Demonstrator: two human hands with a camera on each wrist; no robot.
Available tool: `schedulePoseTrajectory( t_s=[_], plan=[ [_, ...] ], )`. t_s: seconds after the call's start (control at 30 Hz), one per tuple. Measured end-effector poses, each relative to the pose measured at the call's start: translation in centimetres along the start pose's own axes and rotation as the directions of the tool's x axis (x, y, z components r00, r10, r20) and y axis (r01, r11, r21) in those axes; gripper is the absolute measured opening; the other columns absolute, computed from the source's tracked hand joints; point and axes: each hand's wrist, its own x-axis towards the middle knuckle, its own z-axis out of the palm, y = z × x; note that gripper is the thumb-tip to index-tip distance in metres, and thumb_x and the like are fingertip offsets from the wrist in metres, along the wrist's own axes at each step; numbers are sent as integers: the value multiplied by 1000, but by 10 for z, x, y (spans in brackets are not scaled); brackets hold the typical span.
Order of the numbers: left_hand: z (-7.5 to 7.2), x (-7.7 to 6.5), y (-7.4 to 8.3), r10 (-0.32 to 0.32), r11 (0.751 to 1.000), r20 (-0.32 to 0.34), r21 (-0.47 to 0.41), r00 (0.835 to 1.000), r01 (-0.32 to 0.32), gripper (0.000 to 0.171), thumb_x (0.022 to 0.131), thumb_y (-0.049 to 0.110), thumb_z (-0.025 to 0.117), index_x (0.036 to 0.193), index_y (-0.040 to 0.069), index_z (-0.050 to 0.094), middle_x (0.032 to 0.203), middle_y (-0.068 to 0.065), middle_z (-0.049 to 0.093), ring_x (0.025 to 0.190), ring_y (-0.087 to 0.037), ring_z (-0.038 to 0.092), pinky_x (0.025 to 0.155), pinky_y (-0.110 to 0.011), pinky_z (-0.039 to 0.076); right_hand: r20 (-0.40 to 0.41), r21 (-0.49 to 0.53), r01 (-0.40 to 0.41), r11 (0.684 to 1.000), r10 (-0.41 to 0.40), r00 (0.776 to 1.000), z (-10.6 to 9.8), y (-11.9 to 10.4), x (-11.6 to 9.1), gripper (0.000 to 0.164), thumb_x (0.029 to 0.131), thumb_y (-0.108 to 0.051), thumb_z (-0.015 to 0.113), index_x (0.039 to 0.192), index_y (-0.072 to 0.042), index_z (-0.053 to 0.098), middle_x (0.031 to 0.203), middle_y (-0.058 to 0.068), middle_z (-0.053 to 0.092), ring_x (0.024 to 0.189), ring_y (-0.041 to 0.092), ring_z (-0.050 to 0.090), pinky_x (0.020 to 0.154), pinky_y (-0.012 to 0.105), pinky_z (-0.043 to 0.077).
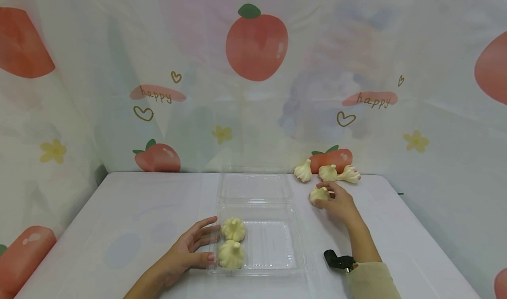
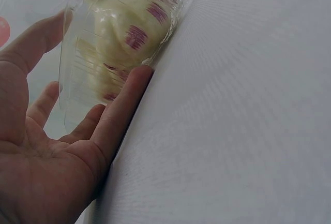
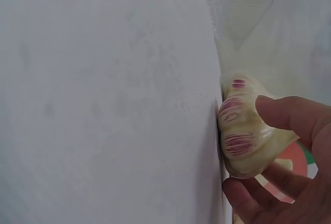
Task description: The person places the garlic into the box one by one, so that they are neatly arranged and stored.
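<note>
My right hand (image 1: 336, 201) grips a garlic bulb (image 1: 318, 195) low over the table, right of the clear plastic box (image 1: 273, 246). In the right wrist view, the thumb and fingers hold this bulb (image 3: 245, 125), which has purple streaks. My left hand (image 1: 190, 246) rests at the box's left wall, its fingers extended and spread along the side. Two garlic bulbs, a rear one (image 1: 233, 229) and a front one (image 1: 231, 254), sit inside the box along that wall. The left wrist view shows purple-marked garlic (image 2: 129, 27) through the clear plastic, beside the fingers.
The box's clear lid (image 1: 255, 186) lies folded open toward the back. At the table's back right are three more bulbs: a left one (image 1: 303, 171), a middle one (image 1: 328, 173) and a right one (image 1: 350, 174). A black device (image 1: 338, 260) sits at the right wrist.
</note>
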Motion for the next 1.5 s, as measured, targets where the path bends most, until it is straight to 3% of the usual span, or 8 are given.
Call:
schedulePoseTrajectory(
  t_s=[0.17, 0.43, 0.63, 0.93, 1.5],
  plan=[
    [0, 0, 0, 5, 1000, 7, -5, 1000, -5, 84, 90, 7, 71, 158, 20, 23, 162, -18, 23, 145, -37, 30, 92, -47, 55, -4, -19, -10, 1000, 10, 1000, 2, 0, 1, 45, 88, -18, 75, 129, -10, 59, 140, 26, 51, 127, 46, 49, 99, 58, 44],
    [0, 0, 0, 8, 1000, 13, -4, 1000, -8, 84, 91, 7, 71, 159, 21, 23, 162, -18, 22, 145, -38, 29, 92, -47, 55, -2, -55, 20, 998, -20, 1000, 2, -1, -1, 54, 87, -19, 76, 137, -9, 56, 133, 24, 55, 117, 43, 55, 91, 53, 48],
    [-1, -1, -1, 9, 1000, 11, 2, 1000, -9, 83, 91, 8, 71, 158, 21, 23, 162, -17, 23, 145, -37, 30, 92, -47, 55, 2, -63, 32, 997, -32, 999, 2, -3, -2, 53, 87, -19, 76, 135, -8, 57, 131, 24, 56, 113, 42, 57, 88, 52, 49],
    [-1, -1, -1, 8, 1000, 11, 2, 1000, -8, 84, 91, 7, 71, 158, 21, 23, 162, -17, 23, 145, -36, 30, 92, -45, 54, -15, -69, 21, 997, -22, 1000, 4, -3, -1, 47, 89, -14, 74, 133, -8, 58, 132, 24, 55, 115, 43, 55, 90, 53, 49],
    [-1, 0, -1, 3, 1000, 10, -2, 1000, -3, 85, 90, 6, 72, 159, 21, 23, 162, -17, 23, 145, -37, 30, 92, -46, 55, -35, -48, 89, 995, -91, 995, -4, -16, -2, 46, 90, -16, 73, 133, -9, 58, 134, 23, 55, 118, 44, 54, 97, 56, 48]
  ],
)
